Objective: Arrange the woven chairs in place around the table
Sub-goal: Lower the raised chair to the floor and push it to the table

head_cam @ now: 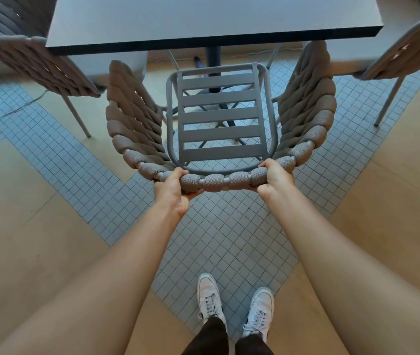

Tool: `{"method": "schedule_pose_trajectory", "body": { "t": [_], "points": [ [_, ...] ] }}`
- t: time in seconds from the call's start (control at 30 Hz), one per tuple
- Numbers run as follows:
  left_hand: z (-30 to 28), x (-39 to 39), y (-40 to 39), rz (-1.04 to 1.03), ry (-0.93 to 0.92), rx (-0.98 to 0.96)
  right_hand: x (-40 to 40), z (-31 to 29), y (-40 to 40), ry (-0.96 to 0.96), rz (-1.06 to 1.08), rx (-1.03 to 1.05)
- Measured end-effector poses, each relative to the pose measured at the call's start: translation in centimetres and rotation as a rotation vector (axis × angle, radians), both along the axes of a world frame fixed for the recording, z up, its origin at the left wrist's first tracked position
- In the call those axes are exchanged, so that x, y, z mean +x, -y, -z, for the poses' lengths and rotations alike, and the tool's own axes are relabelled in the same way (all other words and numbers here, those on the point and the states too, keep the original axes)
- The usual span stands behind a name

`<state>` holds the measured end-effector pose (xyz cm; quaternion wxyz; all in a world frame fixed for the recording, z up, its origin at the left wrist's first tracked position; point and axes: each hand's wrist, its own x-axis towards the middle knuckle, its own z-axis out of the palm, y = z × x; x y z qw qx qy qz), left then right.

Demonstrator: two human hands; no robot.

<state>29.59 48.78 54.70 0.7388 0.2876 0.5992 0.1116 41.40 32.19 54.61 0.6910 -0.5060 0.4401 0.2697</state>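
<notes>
A woven chair (219, 116) with a grey slatted seat and thick taupe rope wrapped around its curved back stands in front of me, facing the table (203, 19). Its front reaches under the table's near edge. My left hand (171, 190) grips the top rail of the chair back on the left. My right hand (275, 179) grips the same rail on the right. The dark table post shows behind the seat.
A second woven chair (29, 62) stands at the left of the table, a third woven chair (406, 55) at the right. The floor mixes small grey tiles and beige panels. A thin cable (11, 108) runs across the floor at left. My white shoes (234, 306) stand below.
</notes>
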Motion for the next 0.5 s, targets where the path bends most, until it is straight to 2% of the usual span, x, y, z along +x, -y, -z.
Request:
{"method": "schedule_pose_trajectory", "body": {
  "t": [0.27,0.37,0.5],
  "points": [
    [-0.1,-1.2,0.1,0.053,0.010,0.000,-0.5,-0.2,0.8,0.003,-0.023,0.015],
    [-0.1,-2.7,0.3,0.282,-0.034,0.062,-1.3,-0.5,2.1,0.048,-0.322,-0.124],
    [-1.1,-4.8,2.1,0.742,-0.260,0.127,-2.4,-2.2,5.7,0.292,-0.830,-0.383]
  ]
}}
